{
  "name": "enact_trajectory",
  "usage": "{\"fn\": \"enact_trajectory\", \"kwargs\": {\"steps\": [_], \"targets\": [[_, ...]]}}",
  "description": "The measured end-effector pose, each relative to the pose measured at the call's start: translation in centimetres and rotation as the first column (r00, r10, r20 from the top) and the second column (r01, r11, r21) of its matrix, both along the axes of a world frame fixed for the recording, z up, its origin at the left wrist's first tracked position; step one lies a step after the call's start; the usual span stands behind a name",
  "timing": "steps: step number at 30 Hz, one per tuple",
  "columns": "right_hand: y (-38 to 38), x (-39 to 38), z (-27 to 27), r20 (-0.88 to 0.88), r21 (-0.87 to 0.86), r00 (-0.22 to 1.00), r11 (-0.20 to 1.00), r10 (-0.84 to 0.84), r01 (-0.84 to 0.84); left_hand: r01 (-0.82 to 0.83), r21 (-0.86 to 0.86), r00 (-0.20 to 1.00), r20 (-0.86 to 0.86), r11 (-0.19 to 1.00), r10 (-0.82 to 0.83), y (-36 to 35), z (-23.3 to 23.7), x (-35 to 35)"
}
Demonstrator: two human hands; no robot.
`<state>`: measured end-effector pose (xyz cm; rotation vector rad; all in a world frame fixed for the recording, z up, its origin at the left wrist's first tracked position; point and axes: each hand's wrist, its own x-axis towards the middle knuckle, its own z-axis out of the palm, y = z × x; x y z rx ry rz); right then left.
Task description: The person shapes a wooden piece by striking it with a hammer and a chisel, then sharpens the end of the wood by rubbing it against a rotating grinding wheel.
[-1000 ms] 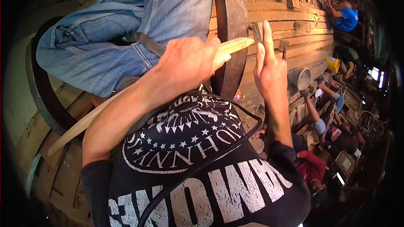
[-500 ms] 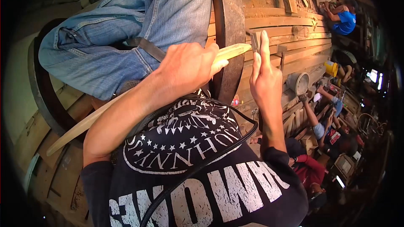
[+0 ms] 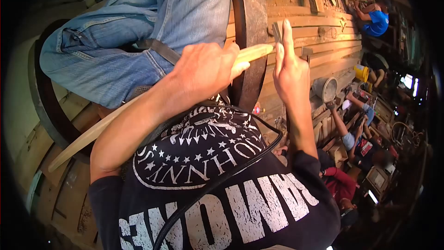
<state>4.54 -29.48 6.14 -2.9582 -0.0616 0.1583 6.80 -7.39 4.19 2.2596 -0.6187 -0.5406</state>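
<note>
My left hand (image 3: 206, 67) is closed around a pale strip of wood (image 3: 255, 53). Its tapered tip points right, and its long tail (image 3: 85, 141) runs back beneath my left forearm. At that tip, my right hand (image 3: 290, 67) pinches a small, flat, dark blade-like piece (image 3: 277, 31), index finger stretched along it and thumb beside it. The blade's lower end is right at the wood's tip. Behind the wood stands a thick, dark curved rim (image 3: 252, 23), close to my leg in jeans (image 3: 189, 14).
A plank floor (image 3: 319, 34) spreads beyond the rim. To the right are a grey bucket (image 3: 325, 89) and a yellow bucket (image 3: 361, 73). A person in a blue top (image 3: 377, 22) works at the far right, with other people lower down. A black cable (image 3: 217, 180) crosses my shirt.
My right hand has moved slightly upward with the blade along the wood's tip. The left hand keeps its hold, shifted a little up and left.
</note>
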Motion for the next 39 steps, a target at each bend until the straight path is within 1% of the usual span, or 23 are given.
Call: {"fn": "enact_trajectory", "kwargs": {"steps": [3,4,5,8,12,14,15,17,18,19,21,22,24,25,26,27,28,30,33,34,37,38,39], "targets": [[0.3,-0.8,0.3,0.012,0.058,1.000,0.998,0.022,-0.022,-0.001,-0.031,0.999,-0.037,1.000,0.000,0.2,-0.4,0.3],[0.2,-1.2,-0.1,0.030,0.101,1.000,0.995,0.002,-0.005,0.015,0.001,0.991,-0.135,1.000,-0.014,0.2,-0.3,0.6],[-0.1,-1.7,-0.3,0.039,0.141,0.999,0.990,-0.020,0.015,0.017,-0.001,0.989,-0.144,1.000,-0.017,0.2,-0.3,0.8],[0.4,-0.3,-0.8,0.038,0.145,0.999,0.989,-0.032,0.026,0.077,0.021,0.958,-0.279,0.997,-0.068,0.3,-0.4,1.6],[0.3,-1.0,-0.6,0.079,0.157,0.996,0.987,-0.031,0.018,0.088,-0.010,0.938,-0.334,0.996,-0.087,0.3,0.0,2.1],[-0.2,-1.7,-1.4,0.111,0.223,0.994,0.975,-0.026,0.001,0.118,-0.086,0.958,-0.253,0.989,-0.136,0.3,0.3,2.0],[-0.1,-1.8,-1.5,0.103,0.226,0.994,0.974,-0.035,0.011,0.126,-0.084,0.955,-0.260,0.988,-0.144,0.5,0.2,2.1],[0.2,-1.2,-1.8,0.102,0.201,0.992,0.978,-0.075,0.053,0.130,-0.129,0.910,-0.379,0.983,-0.171,0.6,-0.3,2.7],[0.2,-0.8,-1.9,0.128,0.165,0.991,0.986,-0.041,0.019,0.115,-0.105,0.892,-0.426,0.988,-0.149,0.4,-0.6,2.7],[0.3,-0.9,-1.8,0.129,0.165,0.991,0.986,-0.037,0.015,0.111,-0.105,0.893,-0.425,0.988,-0.146,0.4,-1.3,2.7],[0.5,-1.4,-1.8,0.103,0.200,0.991,0.978,-0.087,0.065,0.114,-0.280,0.882,-0.413,0.953,-0.226,0.6,-2.1,3.0],[0.5,-1.8,-2.1,0.157,0.258,0.985,0.966,-0.070,0.027,0.109,-0.273,0.885,-0.410,0.956,-0.218,0.7,-2.0,3.4],[0.7,-1.3,-2.0,0.148,0.252,0.987,0.967,-0.069,0.030,0.130,-0.219,0.757,-0.608,0.967,-0.239,0.8,-1.3,3.9],[0.6,-1.3,-1.8,0.133,0.235,0.989,0.971,-0.072,0.039,0.078,-0.158,0.717,-0.677,0.984,-0.165,0.6,0.0,4.0],[0.4,-0.7,-2.1,0.157,0.244,0.986,0.970,-0.054,0.015,0.049,-0.161,0.664,-0.732,0.986,-0.153,0.6,0.3,3.9],[0.2,-0.9,-2.1,0.153,0.238,0.986,0.971,-0.064,0.026,0.020,-0.161,0.611,-0.779,0.987,-0.140,0.6,0.3,4.0],[0.2,-0.7,-2.1,0.161,0.212,0.985,0.977,-0.058,0.023,0.023,-0.166,0.614,-0.776,0.986,-0.145,0.6,0.4,4.0],[0.5,-0.9,-2.2,0.166,0.209,0.983,0.977,-0.077,0.041,0.032,-0.158,0.519,-0.841,0.987,-0.152,0.8,0.6,4.5],[0.7,-1.7,-2.4,0.166,0.268,0.980,0.961,-0.111,0.063,-0.026,-0.202,0.509,-0.846,0.979,-0.161,0.8,0.1,4.2],[0.8,-1.4,-2.2,0.152,0.230,0.982,0.970,-0.112,0.075,-0.042,-0.177,0.451,-0.882,0.983,-0.139,0.8,0.6,4.3],[0.6,-0.3,-2.0,0.177,0.200,0.983,0.980,-0.054,0.018,-0.054,-0.184,0.405,-0.902,0.981,-0.147,0.9,0.3,4.4],[0.7,-0.6,-2.0,0.179,0.191,0.982,0.981,-0.062,0.027,-0.026,-0.220,0.488,-0.854,0.975,-0.180,0.9,0.6,4.3],[0.7,-0.9,-2.0,0.188,0.196,0.981,0.980,-0.056,0.019,0.008,-0.228,0.462,-0.863,0.974,-0.206,0.8,0.2,4.6]]}}
